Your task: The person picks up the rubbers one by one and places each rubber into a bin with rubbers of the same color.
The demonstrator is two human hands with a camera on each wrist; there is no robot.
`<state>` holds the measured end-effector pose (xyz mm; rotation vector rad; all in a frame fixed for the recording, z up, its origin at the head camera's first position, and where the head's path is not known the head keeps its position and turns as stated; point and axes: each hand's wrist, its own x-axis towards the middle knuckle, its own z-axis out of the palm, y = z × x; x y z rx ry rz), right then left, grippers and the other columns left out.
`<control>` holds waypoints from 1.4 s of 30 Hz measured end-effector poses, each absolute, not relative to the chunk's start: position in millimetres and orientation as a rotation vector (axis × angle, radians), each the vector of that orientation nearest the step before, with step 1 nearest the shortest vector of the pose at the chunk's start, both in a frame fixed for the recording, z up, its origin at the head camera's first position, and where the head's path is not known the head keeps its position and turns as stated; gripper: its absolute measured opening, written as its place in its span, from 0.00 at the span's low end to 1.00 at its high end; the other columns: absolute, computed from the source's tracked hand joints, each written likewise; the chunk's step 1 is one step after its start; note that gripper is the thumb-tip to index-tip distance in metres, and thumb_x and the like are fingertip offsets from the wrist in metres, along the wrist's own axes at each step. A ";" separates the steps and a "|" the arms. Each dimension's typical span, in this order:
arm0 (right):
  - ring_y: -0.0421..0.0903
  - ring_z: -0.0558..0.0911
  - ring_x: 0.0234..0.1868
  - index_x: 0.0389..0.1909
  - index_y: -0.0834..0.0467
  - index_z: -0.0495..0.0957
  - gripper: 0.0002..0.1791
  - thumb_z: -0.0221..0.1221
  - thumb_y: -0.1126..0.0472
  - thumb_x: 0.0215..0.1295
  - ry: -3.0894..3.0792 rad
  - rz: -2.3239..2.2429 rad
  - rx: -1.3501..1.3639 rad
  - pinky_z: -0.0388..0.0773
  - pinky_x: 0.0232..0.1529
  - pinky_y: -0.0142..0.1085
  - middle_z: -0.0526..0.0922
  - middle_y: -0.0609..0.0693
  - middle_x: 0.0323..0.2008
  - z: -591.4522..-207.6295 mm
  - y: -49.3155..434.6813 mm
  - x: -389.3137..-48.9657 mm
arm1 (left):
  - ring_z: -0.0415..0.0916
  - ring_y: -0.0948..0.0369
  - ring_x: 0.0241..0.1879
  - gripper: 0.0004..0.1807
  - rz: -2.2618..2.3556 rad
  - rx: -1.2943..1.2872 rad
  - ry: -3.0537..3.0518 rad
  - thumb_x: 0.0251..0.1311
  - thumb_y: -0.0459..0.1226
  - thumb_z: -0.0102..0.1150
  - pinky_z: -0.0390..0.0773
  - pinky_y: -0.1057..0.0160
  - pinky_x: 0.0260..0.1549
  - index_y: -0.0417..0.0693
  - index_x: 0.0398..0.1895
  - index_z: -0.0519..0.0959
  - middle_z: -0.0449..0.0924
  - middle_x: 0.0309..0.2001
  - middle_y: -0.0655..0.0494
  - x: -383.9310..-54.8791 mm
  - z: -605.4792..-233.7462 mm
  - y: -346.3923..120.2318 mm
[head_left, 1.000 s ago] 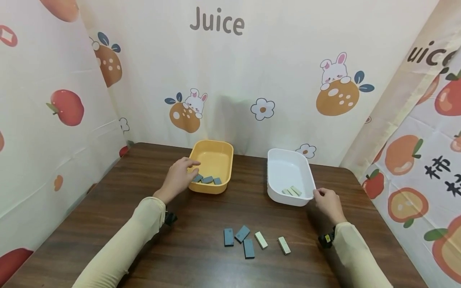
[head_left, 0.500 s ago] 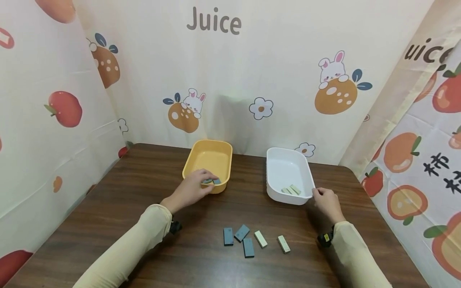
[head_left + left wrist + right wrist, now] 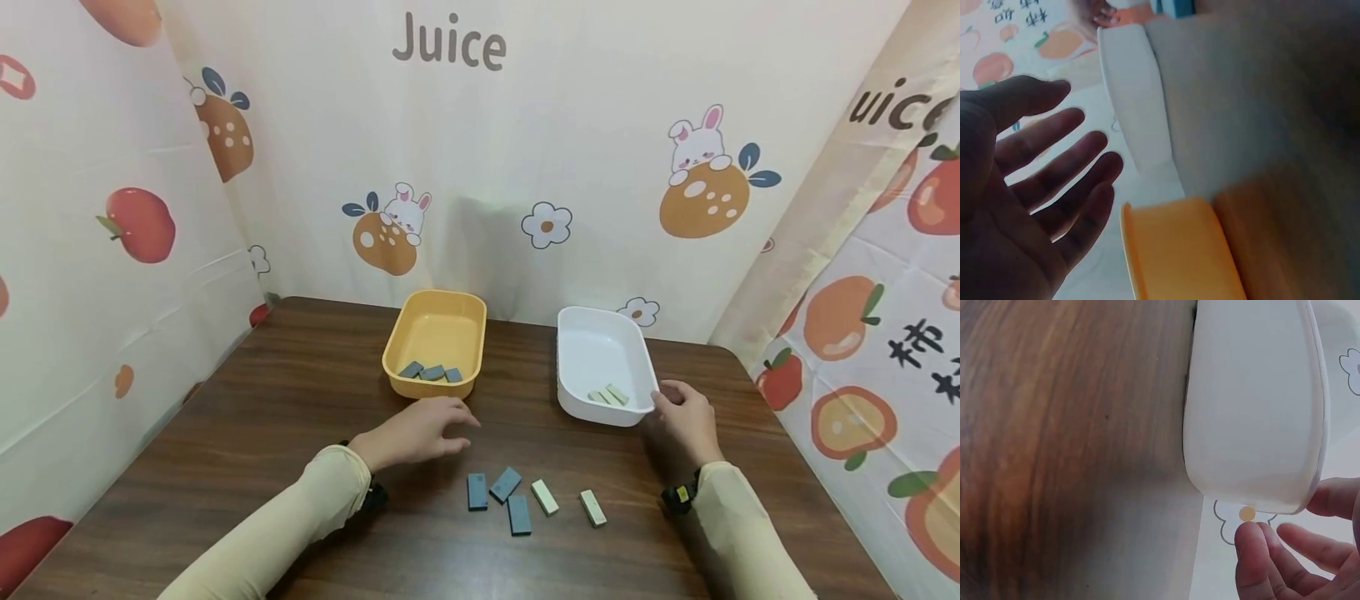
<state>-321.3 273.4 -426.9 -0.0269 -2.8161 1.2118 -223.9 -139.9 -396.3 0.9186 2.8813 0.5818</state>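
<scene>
My left hand (image 3: 420,433) hovers over the table just in front of the yellow bin (image 3: 397,379). Its fingers are spread and nothing is between them, as the left wrist view also shows. Three dark blue-grey rectangular blocks (image 3: 432,373) lie at the near end inside that bin. More blue-grey blocks (image 3: 477,492) lie on the table to the right of the left hand. My right hand (image 3: 686,421) is at the near right corner of the white bin (image 3: 603,412). In the right wrist view one fingertip (image 3: 1329,499) touches the rim's corner, while the other fingers are apart from it.
Pale green narrow blocks (image 3: 609,395) lie inside the white bin at its near end. Two more pale blocks, a left one (image 3: 544,497) and a right one (image 3: 592,508), lie on the brown wooden table (image 3: 397,558). A printed curtain (image 3: 480,150) hangs behind the table.
The left hand has come out of the yellow bin toward me and to the right, over the table. The right hand's fingers have loosened slightly at the white bin's corner. The blocks have not moved.
</scene>
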 end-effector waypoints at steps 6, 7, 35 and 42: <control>0.51 0.81 0.38 0.54 0.66 0.78 0.21 0.53 0.54 0.70 -2.748 1.034 -0.004 0.72 0.35 0.33 0.85 0.65 0.43 -430.9 272.2 -321.3 | 0.76 0.62 0.53 0.14 0.460 0.977 2.789 0.64 0.44 0.59 0.76 0.60 0.54 0.54 0.51 0.83 0.80 0.51 0.61 -213.2 -401.3 -130.8; 0.52 0.81 0.39 0.53 0.66 0.79 0.21 0.54 0.54 0.69 -2.739 1.017 0.000 0.72 0.35 0.34 0.85 0.65 0.42 -430.6 271.3 -321.1 | 0.76 0.63 0.53 0.13 0.450 0.980 2.777 0.64 0.44 0.60 0.76 0.60 0.54 0.55 0.50 0.83 0.79 0.51 0.61 -211.7 -402.4 -129.9; 0.54 0.79 0.38 0.56 0.70 0.76 0.25 0.49 0.52 0.73 -2.875 0.950 0.044 0.71 0.33 0.35 0.83 0.66 0.42 -424.7 274.5 -320.4 | 0.73 0.69 0.47 0.16 0.351 1.091 2.629 0.56 0.48 0.68 0.75 0.67 0.49 0.57 0.46 0.82 0.78 0.49 0.63 -203.3 -416.7 -107.6; 0.54 0.79 0.39 0.56 0.70 0.75 0.25 0.49 0.52 0.74 -2.898 0.963 0.034 0.71 0.33 0.34 0.82 0.67 0.43 -421.8 273.5 -318.5 | 0.73 0.70 0.45 0.14 0.319 1.100 2.649 0.56 0.45 0.68 0.75 0.66 0.50 0.57 0.45 0.81 0.79 0.47 0.63 -200.5 -415.3 -104.6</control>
